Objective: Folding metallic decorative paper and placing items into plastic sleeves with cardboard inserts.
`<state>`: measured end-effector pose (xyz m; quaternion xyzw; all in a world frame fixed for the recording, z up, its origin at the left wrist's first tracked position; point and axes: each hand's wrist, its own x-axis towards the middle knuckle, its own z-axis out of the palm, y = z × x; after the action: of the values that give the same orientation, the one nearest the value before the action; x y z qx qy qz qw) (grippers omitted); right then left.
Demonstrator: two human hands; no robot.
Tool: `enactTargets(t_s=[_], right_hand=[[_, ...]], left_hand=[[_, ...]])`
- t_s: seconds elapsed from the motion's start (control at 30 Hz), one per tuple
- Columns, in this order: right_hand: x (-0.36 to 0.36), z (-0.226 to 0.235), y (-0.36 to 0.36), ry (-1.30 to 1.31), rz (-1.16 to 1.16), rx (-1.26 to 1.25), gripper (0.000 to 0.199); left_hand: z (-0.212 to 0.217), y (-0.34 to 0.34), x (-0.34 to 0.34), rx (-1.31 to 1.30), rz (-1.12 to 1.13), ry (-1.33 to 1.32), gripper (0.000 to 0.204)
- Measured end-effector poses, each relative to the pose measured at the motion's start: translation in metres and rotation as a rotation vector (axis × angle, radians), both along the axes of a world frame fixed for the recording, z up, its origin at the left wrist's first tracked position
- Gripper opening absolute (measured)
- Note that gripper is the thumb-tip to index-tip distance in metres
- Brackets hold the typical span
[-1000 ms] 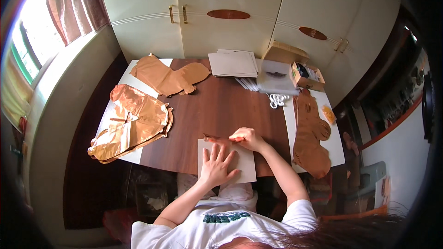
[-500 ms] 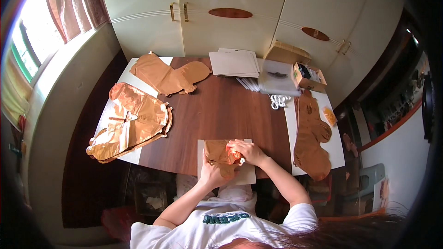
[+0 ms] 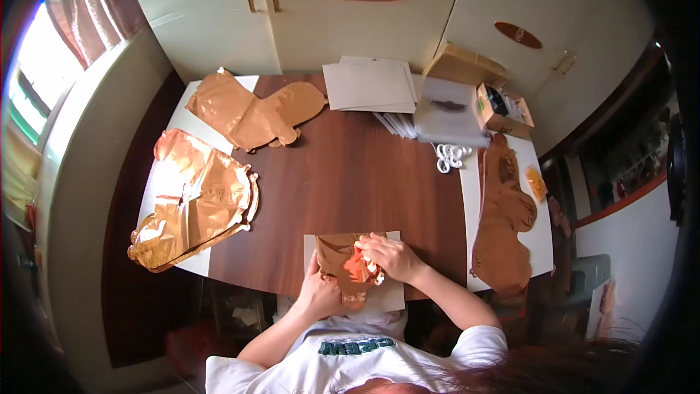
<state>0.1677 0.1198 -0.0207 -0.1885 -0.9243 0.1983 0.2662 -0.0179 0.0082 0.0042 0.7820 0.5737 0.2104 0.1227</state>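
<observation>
A folded copper-brown foil balloon [image 3: 337, 250] lies over a white card [image 3: 394, 296] at the table's near edge. Its shiny orange side shows where the right part is turned over. My left hand [image 3: 319, 290] grips the balloon's left edge, the thumb up along the side and the other fingers partly hidden beneath. My right hand [image 3: 391, 256] holds the turned-over right part, its fingers bent and pressed together on the foil.
Flat foil balloons lie at the far left [image 3: 240, 111], the left [image 3: 197, 193] and the right [image 3: 503, 233]. White cards [image 3: 368, 87], clear plastic bags [image 3: 448, 118], an open cardboard box [image 3: 516, 121], coiled white cord [image 3: 450, 157] and a small orange packet [image 3: 536, 183] sit toward the back and right.
The view has shifted slightly. My right fingers have moved a little inward over the foil, and more of its orange side shows. My left hand keeps its grip on the left edge.
</observation>
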Motion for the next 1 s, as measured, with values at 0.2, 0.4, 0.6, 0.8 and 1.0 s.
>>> enactTargets(t_s=[0.2,0.4,0.6,0.8,1.0], right_hand=[[-0.001,0.015,0.005,-0.063,0.008,0.02,0.019],[-0.004,0.013,0.009,-0.091,0.003,-0.021,0.012],[-0.002,0.018,0.014,-0.155,0.013,-0.093,0.01],[0.001,0.014,0.012,-0.128,0.016,-0.112,0.012],[-0.002,0.023,0.016,-0.137,0.028,-0.141,0.017]], left_hand=[[0.006,0.008,-0.058,-0.18,-0.193,0.138,0.036],[0.027,0.04,-0.078,-0.133,0.109,-0.07,0.031],[0.027,0.081,-0.04,-0.306,-0.193,0.096,0.061],[0.005,0.07,-0.036,-0.286,-0.197,0.212,0.065],[0.007,0.068,-0.035,-0.296,-0.194,0.279,0.067]])
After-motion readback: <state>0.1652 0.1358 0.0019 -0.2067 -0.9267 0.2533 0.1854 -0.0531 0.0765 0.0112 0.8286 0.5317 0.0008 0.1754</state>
